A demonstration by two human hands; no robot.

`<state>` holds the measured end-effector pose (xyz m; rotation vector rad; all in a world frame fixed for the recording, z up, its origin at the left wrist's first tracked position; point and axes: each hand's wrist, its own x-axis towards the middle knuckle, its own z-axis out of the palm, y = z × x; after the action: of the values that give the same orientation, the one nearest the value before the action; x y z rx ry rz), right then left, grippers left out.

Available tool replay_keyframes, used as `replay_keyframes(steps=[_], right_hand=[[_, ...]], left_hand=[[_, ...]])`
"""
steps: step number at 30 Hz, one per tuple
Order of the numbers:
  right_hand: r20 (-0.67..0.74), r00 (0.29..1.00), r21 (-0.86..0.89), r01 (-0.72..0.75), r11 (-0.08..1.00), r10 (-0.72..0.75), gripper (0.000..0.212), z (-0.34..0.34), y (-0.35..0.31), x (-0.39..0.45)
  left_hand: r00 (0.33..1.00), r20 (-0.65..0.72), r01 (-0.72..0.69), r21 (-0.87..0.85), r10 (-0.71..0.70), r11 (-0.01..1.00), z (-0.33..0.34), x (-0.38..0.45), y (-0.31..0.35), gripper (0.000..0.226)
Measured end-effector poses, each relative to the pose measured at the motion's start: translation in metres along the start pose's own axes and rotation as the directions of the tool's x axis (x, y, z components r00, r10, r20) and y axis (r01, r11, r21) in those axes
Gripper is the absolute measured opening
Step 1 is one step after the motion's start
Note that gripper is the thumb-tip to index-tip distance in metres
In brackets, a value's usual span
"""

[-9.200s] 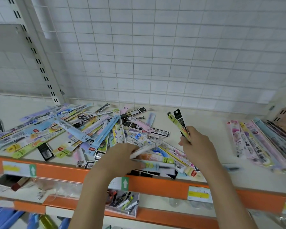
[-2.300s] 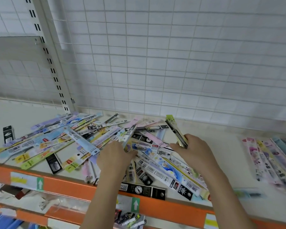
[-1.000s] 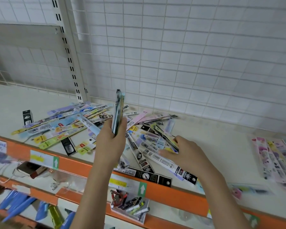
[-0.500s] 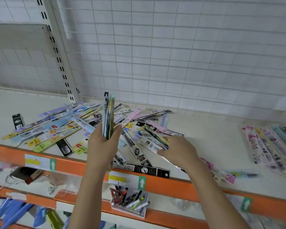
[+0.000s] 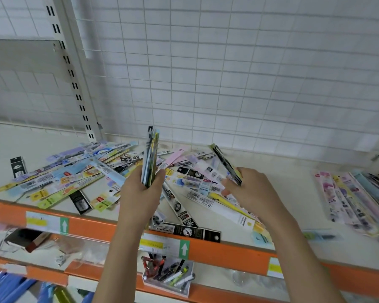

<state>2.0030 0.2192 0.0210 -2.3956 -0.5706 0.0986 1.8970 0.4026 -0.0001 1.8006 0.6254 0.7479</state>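
Head view: sorting of pen packets is judged partly done. The left hand (image 5: 140, 193) holds a bundle of pen packets (image 5: 150, 156) upright above the near middle of the loose pile (image 5: 92, 171), fingers and thumb clamped round its lower end. The right hand (image 5: 249, 191) is raised over the pile's right edge, its fingers pinching a black-and-yellow packet (image 5: 227, 165) that tilts up and away. A sorted row (image 5: 348, 193) lies well right of the pile on the shelf (image 5: 282, 182). Most packets remain scattered in the pile, so the bulk of the work appears left. Against the frame half a second earlier, the right hand, then low on the pile, has come up with this packet; the left hand's bundle stays upright, its grip unchanged.
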Motion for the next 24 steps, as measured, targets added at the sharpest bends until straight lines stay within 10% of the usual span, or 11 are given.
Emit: replay_keyframes(steps=[24], right_hand=[[-0.068,0.997,0.004,0.041,0.999,-0.041,0.020,0.001,-0.002,0.012]], left_hand=[[0.999,0.032,0.007,0.074,-0.009,0.997,-0.002,0.014,-0.005,0.032]])
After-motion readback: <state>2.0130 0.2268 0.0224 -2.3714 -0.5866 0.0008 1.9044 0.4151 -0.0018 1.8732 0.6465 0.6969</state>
